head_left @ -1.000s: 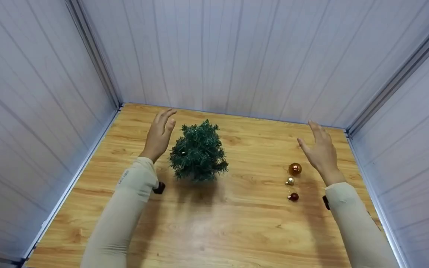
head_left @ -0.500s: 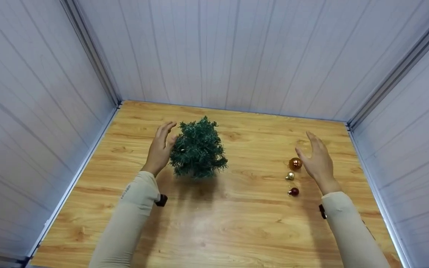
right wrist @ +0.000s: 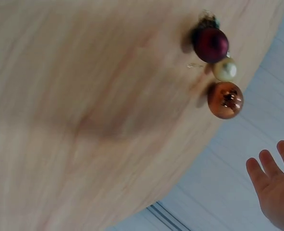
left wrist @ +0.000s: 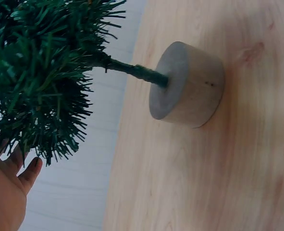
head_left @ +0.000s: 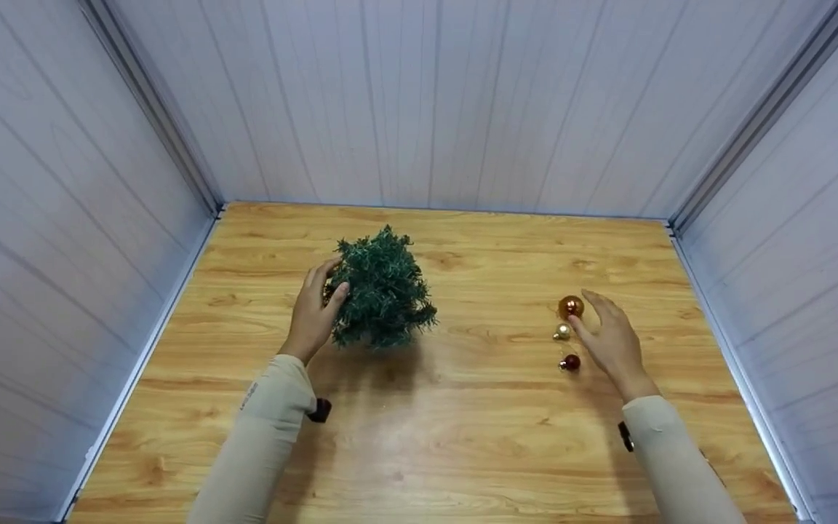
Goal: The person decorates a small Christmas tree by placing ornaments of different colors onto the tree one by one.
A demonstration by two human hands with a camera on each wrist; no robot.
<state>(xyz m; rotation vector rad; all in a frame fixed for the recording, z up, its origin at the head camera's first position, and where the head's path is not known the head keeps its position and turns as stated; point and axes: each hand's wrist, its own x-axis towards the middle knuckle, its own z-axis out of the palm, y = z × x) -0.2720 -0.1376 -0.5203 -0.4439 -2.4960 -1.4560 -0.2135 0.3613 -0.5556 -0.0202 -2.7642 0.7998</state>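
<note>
A small artificial Christmas tree (head_left: 382, 291) stands upright on a round wooden base (left wrist: 194, 84), joined by a thin green trunk. My left hand (head_left: 311, 313) is at the left side of its branches, thumb in front and fingers partly hidden by the foliage. In the left wrist view, straight fingertips (left wrist: 32, 171) show right at the lower needles. My right hand (head_left: 614, 349) hovers with spread fingers beside a shiny orange-gold bauble (head_left: 571, 306), holding nothing. Nearer to me in a row lie a small pale gold bauble (head_left: 563, 332) and a dark red bauble (head_left: 571, 362).
The wood-grain tabletop (head_left: 477, 437) is bounded by a pale back wall (head_left: 419, 109), a left wall (head_left: 48, 255) and a right wall (head_left: 790, 255). Bare tabletop lies between the tree and the baubles. A black wrist device (head_left: 320, 410) sits at the left cuff.
My left hand has moved in to the tree's branches. The right hand has come down and nearer to the baubles. The tree and the baubles rest where they were; the head view shifts slightly.
</note>
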